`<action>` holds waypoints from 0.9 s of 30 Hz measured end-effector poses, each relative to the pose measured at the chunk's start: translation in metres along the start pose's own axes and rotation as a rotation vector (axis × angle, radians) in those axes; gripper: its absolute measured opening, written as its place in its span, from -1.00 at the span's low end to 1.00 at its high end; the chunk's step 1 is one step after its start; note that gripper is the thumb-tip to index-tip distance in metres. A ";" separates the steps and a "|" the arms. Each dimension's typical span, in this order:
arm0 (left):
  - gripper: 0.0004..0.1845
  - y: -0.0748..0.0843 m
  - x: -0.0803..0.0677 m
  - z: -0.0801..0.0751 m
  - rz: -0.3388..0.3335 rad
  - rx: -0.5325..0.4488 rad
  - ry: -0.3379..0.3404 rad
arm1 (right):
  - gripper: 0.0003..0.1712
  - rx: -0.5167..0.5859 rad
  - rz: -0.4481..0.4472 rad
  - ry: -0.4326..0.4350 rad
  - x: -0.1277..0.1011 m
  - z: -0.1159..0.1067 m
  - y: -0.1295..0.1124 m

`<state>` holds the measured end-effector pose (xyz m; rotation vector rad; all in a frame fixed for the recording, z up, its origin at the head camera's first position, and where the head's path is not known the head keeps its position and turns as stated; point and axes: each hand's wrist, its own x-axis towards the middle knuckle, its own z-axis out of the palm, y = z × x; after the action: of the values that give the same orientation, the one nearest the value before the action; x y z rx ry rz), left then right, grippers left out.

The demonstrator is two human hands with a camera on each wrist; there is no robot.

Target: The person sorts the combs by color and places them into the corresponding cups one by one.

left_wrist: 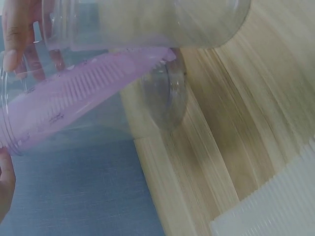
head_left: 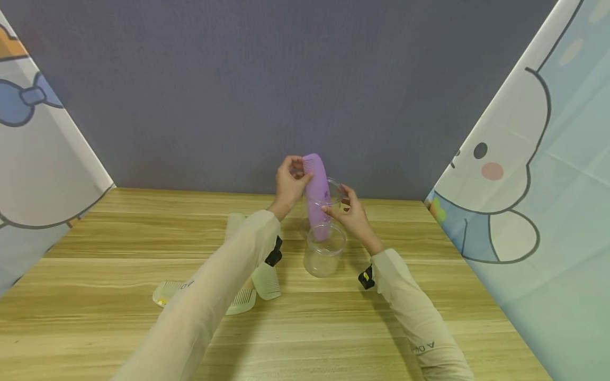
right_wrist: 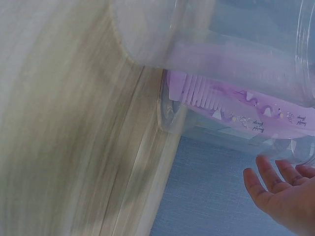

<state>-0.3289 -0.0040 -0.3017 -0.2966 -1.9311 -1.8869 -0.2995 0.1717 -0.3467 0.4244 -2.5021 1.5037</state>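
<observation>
1. Left hand [head_left: 290, 182] is raised above the desk [head_left: 429, 328] near the middle of its far edge. Its fingers are curled round the top end of a purple comb [head_left: 316, 193] and hold it upright, teeth facing left.
2. The purple comb's lower end stands inside a clear cup [head_left: 325, 248]. That cup sits upright on the desk, just in front of the far edge, midway between the side edges.
3. A second clear cup [head_left: 329, 193] shows behind the comb, closer to the far edge. The head view does not settle whether it rests on the desk or is lifted.
4. Right hand [head_left: 352, 217] is just right of the comb, above the near cup. Its fingertips pinch the rim of the second cup; thumb and forefinger are bent, the other fingers loosely spread.
5. In the left wrist view the comb [left_wrist: 83, 93] lies inside a transparent wall, teeth visible, image blurred. In the right wrist view the comb [right_wrist: 236, 110] shows small print along its spine.
6. Pale green combs [head_left: 267, 280] lie flat on the desk, left of the near cup, partly under the left sleeve [head_left: 224, 275].
7. Cartoon-printed cloths [head_left: 524, 174] stand along both side edges.
</observation>
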 end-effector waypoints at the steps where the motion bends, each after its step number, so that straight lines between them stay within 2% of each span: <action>1: -0.61 0.000 0.000 0.000 0.001 0.003 -0.003 | -0.07 0.000 0.001 0.003 0.000 0.000 0.000; 11: -0.52 -0.007 0.000 -0.004 0.023 0.094 -0.047 | -0.07 -0.001 0.002 -0.005 0.000 0.000 -0.001; 27: -0.56 -0.011 0.002 -0.009 0.060 0.197 -0.083 | -0.06 0.004 0.037 -0.020 0.000 0.000 -0.002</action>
<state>-0.3338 -0.0142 -0.3106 -0.3732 -2.1193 -1.6554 -0.2991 0.1712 -0.3448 0.3979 -2.5364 1.5254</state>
